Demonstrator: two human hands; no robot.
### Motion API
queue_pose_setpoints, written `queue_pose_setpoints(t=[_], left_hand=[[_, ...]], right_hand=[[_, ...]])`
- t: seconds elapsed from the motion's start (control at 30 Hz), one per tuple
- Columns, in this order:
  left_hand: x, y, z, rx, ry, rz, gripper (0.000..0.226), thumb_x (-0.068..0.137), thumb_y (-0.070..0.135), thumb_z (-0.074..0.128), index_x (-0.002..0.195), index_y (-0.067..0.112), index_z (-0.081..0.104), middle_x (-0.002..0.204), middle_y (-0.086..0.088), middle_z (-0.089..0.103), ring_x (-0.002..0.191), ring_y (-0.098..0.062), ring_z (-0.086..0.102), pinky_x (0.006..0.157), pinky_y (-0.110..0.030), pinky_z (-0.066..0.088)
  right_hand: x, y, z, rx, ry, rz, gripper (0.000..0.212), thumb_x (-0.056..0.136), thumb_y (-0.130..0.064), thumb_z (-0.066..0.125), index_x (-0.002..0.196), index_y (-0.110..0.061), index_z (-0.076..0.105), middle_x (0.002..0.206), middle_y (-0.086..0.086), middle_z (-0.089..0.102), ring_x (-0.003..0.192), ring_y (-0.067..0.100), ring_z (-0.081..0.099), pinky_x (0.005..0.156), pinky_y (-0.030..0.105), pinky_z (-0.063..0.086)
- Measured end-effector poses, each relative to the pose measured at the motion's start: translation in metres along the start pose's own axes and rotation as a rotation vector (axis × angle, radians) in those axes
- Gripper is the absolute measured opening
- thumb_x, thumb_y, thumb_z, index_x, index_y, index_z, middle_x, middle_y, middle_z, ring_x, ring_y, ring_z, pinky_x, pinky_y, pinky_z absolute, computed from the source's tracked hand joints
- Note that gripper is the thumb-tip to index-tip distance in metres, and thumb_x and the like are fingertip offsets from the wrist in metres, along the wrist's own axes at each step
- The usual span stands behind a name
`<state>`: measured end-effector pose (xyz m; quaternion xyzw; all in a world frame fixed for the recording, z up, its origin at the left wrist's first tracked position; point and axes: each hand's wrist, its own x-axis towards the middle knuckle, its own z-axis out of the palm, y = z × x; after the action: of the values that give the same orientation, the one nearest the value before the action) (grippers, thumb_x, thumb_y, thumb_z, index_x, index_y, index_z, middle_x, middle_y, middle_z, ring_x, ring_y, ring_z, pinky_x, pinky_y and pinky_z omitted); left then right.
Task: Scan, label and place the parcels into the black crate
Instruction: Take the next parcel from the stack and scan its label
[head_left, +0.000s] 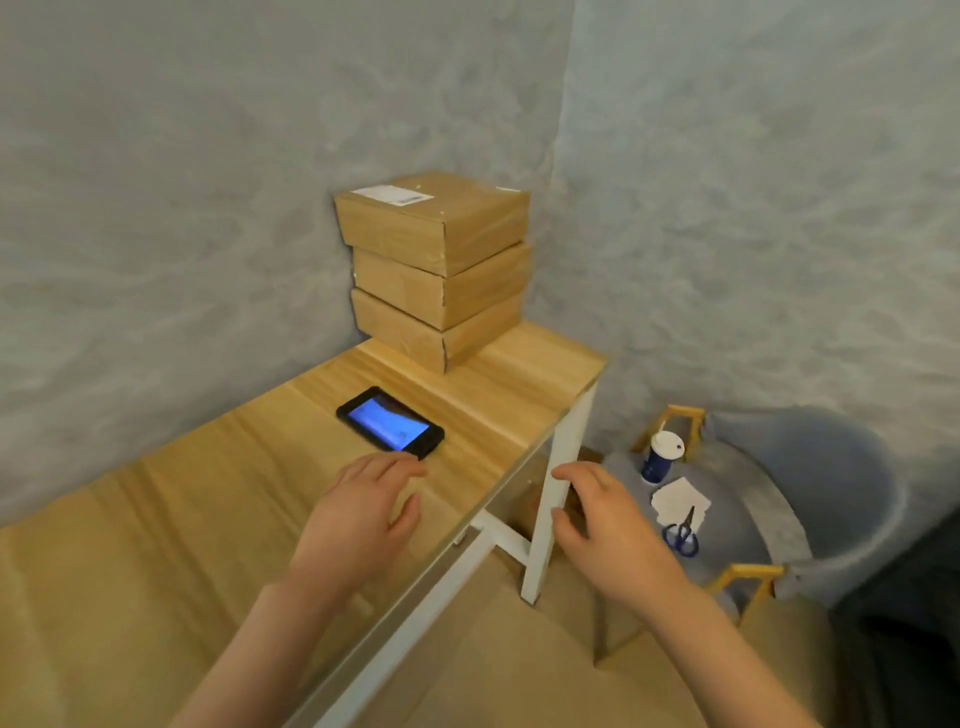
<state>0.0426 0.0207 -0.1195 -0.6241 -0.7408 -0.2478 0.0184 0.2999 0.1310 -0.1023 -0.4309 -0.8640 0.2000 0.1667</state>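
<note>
Both hands are empty with loose fingers: the left hand (363, 512) hovers just short of the phone (390, 422), the right hand (602, 514) beyond the bench (218, 499) edge. Three parcels (436, 270) stand stacked at the far corner; a careless grab might topple them

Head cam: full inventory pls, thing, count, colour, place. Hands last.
parcels: 3, brown cardboard, stacked at the table's far corner; top one has a white label
phone: 1, black, screen lit blue, flat on the table before the stack
table: 1, light wood top, white legs
chair: 1, grey, right of the table
cup: 1, blue with white lid, on the chair seat
paper: 1, white, on the seat
scissors: 1, blue handles, on the paper's edge
left hand: open, over the table near the phone
right hand: open, holds nothing, past the table edge
</note>
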Motion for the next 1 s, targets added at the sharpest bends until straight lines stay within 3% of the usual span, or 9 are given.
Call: queue_pose_setpoints(t=[0.1, 0.2, 0.27, 0.33, 0.47, 0.63, 0.7, 0.83, 1.0], left_hand=[[0.047, 0.015, 0.007, -0.001, 0.067, -0.037, 0.042, 0.089, 0.043, 0.040, 0.114, 0.024, 0.066, 0.117, 0.009, 0.066, 0.110, -0.016, 0.060, 0.092, -0.034, 0.049], [0.093, 0.016, 0.009, -0.011, 0.069, -0.073, 0.043, 0.089, 0.044, 0.038, 0.116, 0.025, 0.065, 0.121, 0.010, 0.064, 0.111, -0.017, 0.059, 0.096, -0.037, 0.048], [0.125, 0.010, 0.011, -0.003, 0.072, -0.089, 0.045, 0.090, 0.047, 0.036, 0.120, 0.027, 0.063, 0.125, 0.010, 0.062, 0.113, -0.018, 0.057, 0.097, -0.039, 0.047], [0.158, 0.004, 0.012, 0.014, 0.112, -0.103, 0.047, 0.092, 0.052, 0.034, 0.122, 0.028, 0.060, 0.127, 0.009, 0.060, 0.115, -0.019, 0.056, 0.096, -0.037, 0.047], [0.221, -0.013, 0.012, 0.039, 0.193, -0.133, 0.049, 0.095, 0.054, 0.033, 0.125, 0.025, 0.058, 0.123, 0.005, 0.063, 0.111, -0.021, 0.058, 0.094, -0.037, 0.046], [0.280, -0.034, 0.019, -0.021, 0.288, -0.213, 0.051, 0.099, 0.055, 0.038, 0.136, 0.022, 0.049, 0.133, 0.000, 0.057, 0.118, -0.023, 0.055, 0.097, -0.040, 0.045], [0.297, -0.038, 0.021, -0.102, 0.349, -0.247, 0.052, 0.099, 0.054, 0.038, 0.140, 0.024, 0.044, 0.135, 0.006, 0.051, 0.125, -0.016, 0.050, 0.099, -0.034, 0.042], [0.320, -0.045, 0.025, -0.315, 0.500, -0.359, 0.051, 0.099, 0.055, 0.038, 0.143, 0.029, 0.040, 0.132, 0.012, 0.044, 0.120, -0.011, 0.051, 0.098, -0.033, 0.045], [0.334, -0.044, 0.034, -0.538, 0.604, -0.428, 0.054, 0.096, 0.054, 0.039, 0.146, 0.037, 0.036, 0.144, 0.013, 0.044, 0.123, 0.009, 0.048, 0.105, -0.030, 0.042]], right_hand=[[0.050, 0.028, -0.022, 0.008, -0.013, -0.036, 0.040, 0.098, -0.031, 0.052, 0.138, -0.027, 0.045, 0.137, -0.008, 0.046, 0.104, 0.009, 0.051, 0.086, 0.022, 0.038], [0.100, 0.046, -0.038, 0.029, -0.018, -0.078, 0.042, 0.099, -0.032, 0.052, 0.140, -0.026, 0.044, 0.141, -0.008, 0.044, 0.122, 0.011, 0.046, 0.091, 0.020, 0.034], [0.136, 0.054, -0.048, 0.034, -0.019, -0.107, 0.042, 0.099, -0.030, 0.052, 0.140, -0.026, 0.044, 0.143, -0.009, 0.042, 0.115, 0.008, 0.046, 0.090, 0.018, 0.034], [0.175, 0.061, -0.058, 0.044, -0.009, -0.124, 0.044, 0.098, -0.029, 0.052, 0.141, -0.026, 0.043, 0.142, -0.009, 0.040, 0.104, 0.007, 0.047, 0.089, 0.021, 0.036], [0.258, 0.074, -0.072, 0.041, 0.069, -0.175, 0.044, 0.097, -0.030, 0.055, 0.139, -0.024, 0.046, 0.141, -0.004, 0.045, 0.121, 0.018, 0.051, 0.099, 0.031, 0.041], [0.346, 0.085, -0.082, 0.085, 0.139, -0.215, 0.043, 0.096, -0.026, 0.057, 0.137, -0.020, 0.049, 0.138, 0.001, 0.050, 0.125, 0.021, 0.050, 0.094, 0.030, 0.040], [0.378, 0.087, -0.085, 0.150, 0.163, -0.220, 0.045, 0.095, -0.024, 0.058, 0.139, -0.019, 0.048, 0.140, 0.002, 0.051, 0.128, 0.020, 0.049, 0.097, 0.030, 0.040], [0.447, 0.078, -0.085, 0.418, 0.234, -0.175, 0.051, 0.094, -0.016, 0.062, 0.141, -0.011, 0.043, 0.139, 0.009, 0.053, 0.126, 0.023, 0.051, 0.103, 0.030, 0.039], [0.506, 0.061, -0.072, 0.744, 0.258, -0.107, 0.054, 0.101, -0.026, 0.053, 0.150, -0.014, 0.033, 0.145, 0.008, 0.048, 0.129, 0.020, 0.052, 0.110, 0.034, 0.039]])
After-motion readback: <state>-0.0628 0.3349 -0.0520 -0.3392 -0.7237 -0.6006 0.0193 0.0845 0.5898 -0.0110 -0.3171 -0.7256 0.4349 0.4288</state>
